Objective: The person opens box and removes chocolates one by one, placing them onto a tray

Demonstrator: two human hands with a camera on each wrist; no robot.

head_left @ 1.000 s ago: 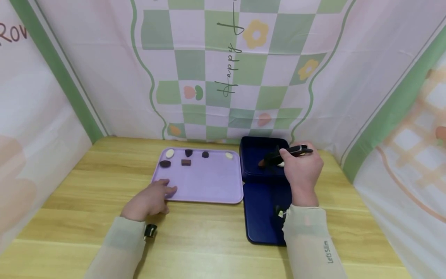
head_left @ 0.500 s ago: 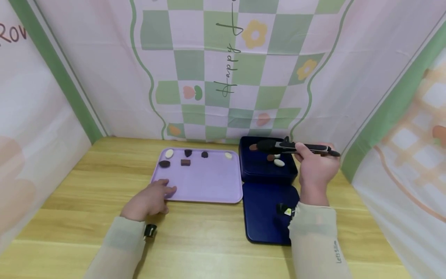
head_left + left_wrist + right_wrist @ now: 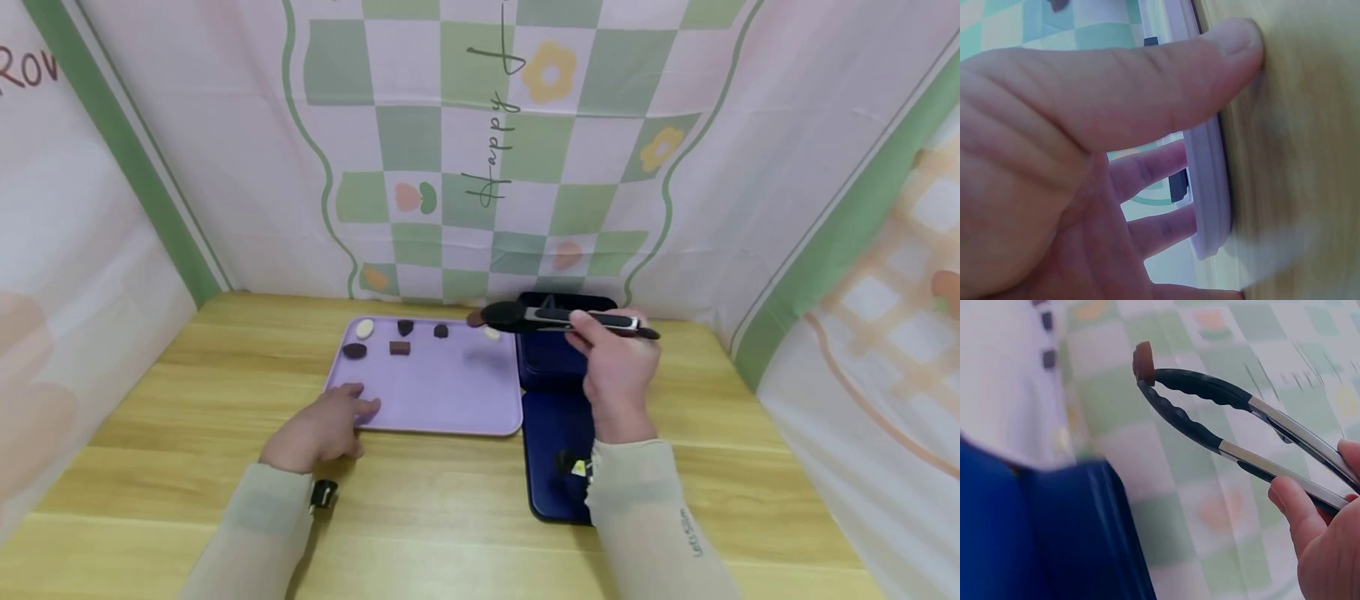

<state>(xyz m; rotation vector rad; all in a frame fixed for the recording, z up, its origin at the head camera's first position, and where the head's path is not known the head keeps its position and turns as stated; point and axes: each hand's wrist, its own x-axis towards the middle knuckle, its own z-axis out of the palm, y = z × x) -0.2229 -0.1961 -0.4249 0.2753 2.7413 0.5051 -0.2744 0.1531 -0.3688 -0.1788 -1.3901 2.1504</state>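
My right hand (image 3: 621,379) grips black-and-silver tongs (image 3: 551,318) around their handles. A brown chocolate piece (image 3: 1144,362) is pinched between the tongs' dark scalloped tips, held up above the right side of a lilac tray (image 3: 435,396). On that tray lie a white oval piece (image 3: 364,329), a dark oval (image 3: 355,351), a brown block (image 3: 400,348) and other small dark and white pieces. My left hand (image 3: 322,429) rests at the tray's front left corner, fingers spread over the rim; its thumb (image 3: 1166,87) lies along the outside in the left wrist view.
Right of the tray stands a dark blue box (image 3: 551,362), partly covered by the tongs and right hand. Its flat blue lid part (image 3: 543,433) lies in front, partly under the right forearm. A patterned cloth (image 3: 480,142) hangs behind the wooden table (image 3: 420,517).
My right hand has lifted the tongs with the brown piece out of the blue box and carried them left over the tray. The left hand has stayed in place.
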